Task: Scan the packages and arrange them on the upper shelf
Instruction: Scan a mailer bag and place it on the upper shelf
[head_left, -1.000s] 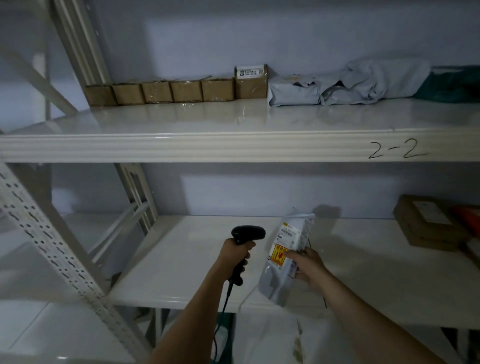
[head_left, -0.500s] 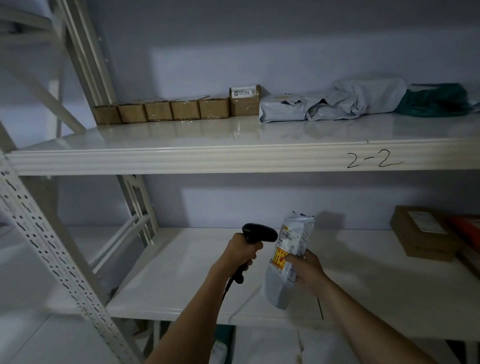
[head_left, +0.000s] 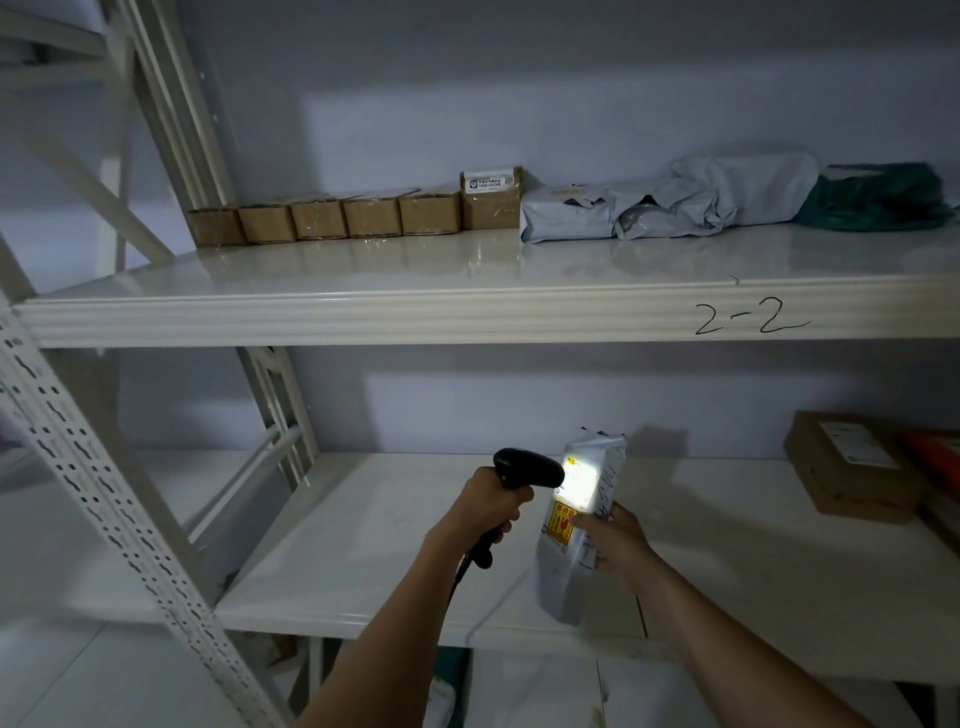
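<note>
The scanner (head_left: 527, 469) in the left hand (head_left: 491, 506) has just lit a bright patch on the label of the parcel (head_left: 574, 525), dark half a second ago, so the scan looks underway. Left fingers wrap the scanner grip; the right hand (head_left: 618, 545) pinches the parcel upright above the lower shelf (head_left: 363, 571). The upper shelf (head_left: 363, 270), marked 2-2, carries boxes (head_left: 322, 226) and bags (head_left: 670, 205) along a dim wall.

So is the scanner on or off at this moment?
On. The scanner in the left hand throws a bright patch of light onto the label of the grey package held by the right hand.
</note>
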